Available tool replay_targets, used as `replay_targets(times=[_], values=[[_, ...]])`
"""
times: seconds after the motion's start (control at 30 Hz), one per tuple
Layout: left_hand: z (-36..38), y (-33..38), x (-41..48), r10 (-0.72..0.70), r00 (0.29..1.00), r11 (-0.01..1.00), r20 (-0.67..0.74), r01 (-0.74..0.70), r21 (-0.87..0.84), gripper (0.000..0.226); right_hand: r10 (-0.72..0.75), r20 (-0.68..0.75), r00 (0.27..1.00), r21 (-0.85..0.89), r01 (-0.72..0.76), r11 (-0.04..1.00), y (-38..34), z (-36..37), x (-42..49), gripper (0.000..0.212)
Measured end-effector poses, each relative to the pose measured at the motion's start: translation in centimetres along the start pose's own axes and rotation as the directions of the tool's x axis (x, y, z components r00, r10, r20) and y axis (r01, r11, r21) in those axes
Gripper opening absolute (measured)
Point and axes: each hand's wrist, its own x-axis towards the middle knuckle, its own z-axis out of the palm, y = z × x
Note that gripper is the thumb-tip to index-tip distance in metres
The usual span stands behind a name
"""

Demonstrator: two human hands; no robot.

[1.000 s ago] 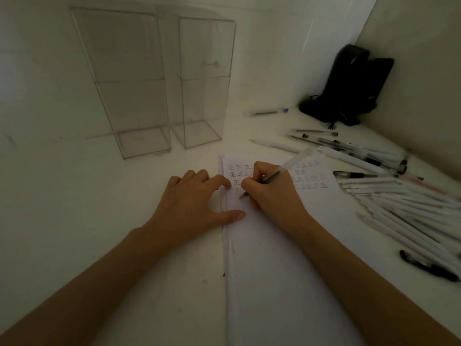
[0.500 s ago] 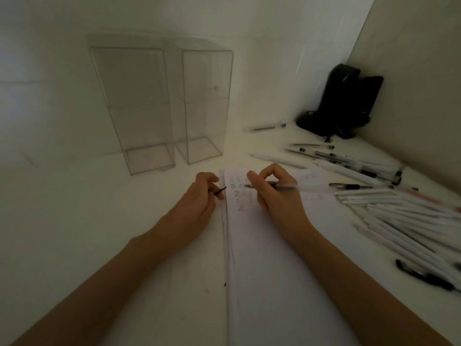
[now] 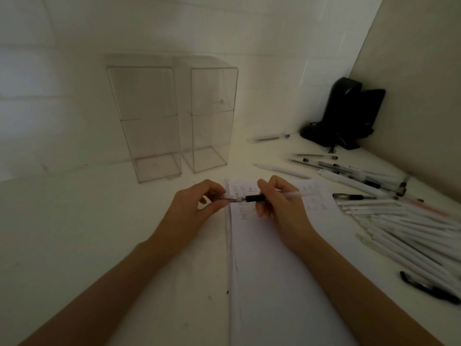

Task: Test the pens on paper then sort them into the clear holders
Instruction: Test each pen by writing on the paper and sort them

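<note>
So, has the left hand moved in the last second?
Yes. The left hand lay flat on the paper at its left edge; now it is raised beside that edge, pinching the tip end of the pen.

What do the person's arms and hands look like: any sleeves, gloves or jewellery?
The left hand and right hand are bare: no gloves, and no rings show. The left forearm and right forearm are uncovered down to the frame edge, with no sleeve, watch or bracelet in view. The light is dim, so fine marks cannot be told.
</note>
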Motion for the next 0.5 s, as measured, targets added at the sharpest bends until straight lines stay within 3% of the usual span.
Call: replay_targets(times=[0.17, 0.33, 0.5], values=[[0.35, 0.43, -0.29, 0.084, 0.992, 0.996, 0.095, -0.086, 0.021, 0.014, -0.020, 0.024, 1.000, -0.070, 0.022, 0.997, -0.42, 0.24, -0.16, 0.034], [0.70, 0.52, -0.54, 0.117, 0.989, 0.993, 0.091, -0.119, 0.023, 0.021, -0.038, 0.038, 0.999, -0.119, 0.043, 0.992, -0.57, 0.21, -0.28, 0.035], [0.43, 0.81, -0.65, 0.085, 0.995, 0.995, 0.051, -0.082, -0.051, 0.008, -0.034, 0.074, 0.997, -0.105, 0.042, 0.994, -0.59, 0.56, -0.26, 0.033]])
